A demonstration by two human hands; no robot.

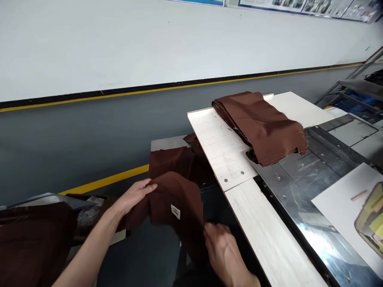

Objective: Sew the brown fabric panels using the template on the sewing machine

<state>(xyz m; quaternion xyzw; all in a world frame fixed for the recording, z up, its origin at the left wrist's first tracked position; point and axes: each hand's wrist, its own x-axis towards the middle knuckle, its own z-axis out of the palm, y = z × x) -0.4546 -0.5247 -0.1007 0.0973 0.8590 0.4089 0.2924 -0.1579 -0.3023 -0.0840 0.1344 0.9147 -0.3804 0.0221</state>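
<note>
A brown fabric piece [182,195] with a small white label [175,212] hangs between my two hands, beside the white table edge. My left hand [136,195] grips its upper left side, thumb and fingers closed over the cloth. Lower down on the right, my right hand [221,243] is closed on the fabric's right edge; its fingertips are partly hidden and a little blurred. Behind the held piece, more brown cloth [170,159] lies on a low surface under the table.
A folded stack of brown fabric [260,123] lies across the white tabletop [209,139] and a metal plate [299,175]. A white sheet with a coloured picture [338,199] rests on the metal. At lower left is a heap of brown cloth [32,239]. The wall [104,123] runs behind.
</note>
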